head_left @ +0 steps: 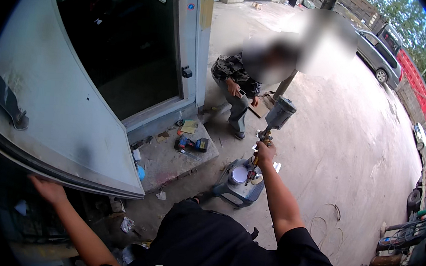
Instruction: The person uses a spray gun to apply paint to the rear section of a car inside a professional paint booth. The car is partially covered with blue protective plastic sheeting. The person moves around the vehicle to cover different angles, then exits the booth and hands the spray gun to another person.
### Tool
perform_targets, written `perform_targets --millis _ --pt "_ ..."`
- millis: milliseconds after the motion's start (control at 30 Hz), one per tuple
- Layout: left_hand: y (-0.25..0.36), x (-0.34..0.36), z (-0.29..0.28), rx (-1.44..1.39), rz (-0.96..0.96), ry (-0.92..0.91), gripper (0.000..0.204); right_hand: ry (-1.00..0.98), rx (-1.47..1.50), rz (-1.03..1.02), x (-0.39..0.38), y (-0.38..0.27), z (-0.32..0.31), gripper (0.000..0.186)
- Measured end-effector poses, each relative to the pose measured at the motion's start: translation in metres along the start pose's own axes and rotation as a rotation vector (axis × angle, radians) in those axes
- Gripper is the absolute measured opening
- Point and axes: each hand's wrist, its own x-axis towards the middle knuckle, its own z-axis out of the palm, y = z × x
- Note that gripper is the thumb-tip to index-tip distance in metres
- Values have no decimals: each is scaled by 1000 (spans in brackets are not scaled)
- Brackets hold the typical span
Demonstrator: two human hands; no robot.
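In my right hand [266, 153] is a spray gun [264, 137], its fingers wrapped round the grip. A grey cup [281, 112] tops the gun. My left hand [50, 190] is at the lower edge of a pale blue vehicle door [81, 106], its fingers stretched out along the dark rim; whether they press on it is unclear. Below the spray gun stands a grey plastic stool [232, 199] bearing an open can of whitish paint [239, 175].
A concrete step [159, 165] by the doorway holds a blue cordless drill [191, 143] and yellow sandpaper [189, 126]. Beyond it another person [235, 79] crouches beside a post [284, 86]. A hose [323, 229] lies on the ground at right. Parked cars [379, 54] stand farther off.
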Motion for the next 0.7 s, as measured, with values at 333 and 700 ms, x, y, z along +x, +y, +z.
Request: perform_targets --millis 333,700 --pt "-137 -72 117 229 545 -748 72 70 -11 12 39 4 1 20" --pt "-351 -68 348 510 1380 -796 63 244 139 3 89 9 23 15"
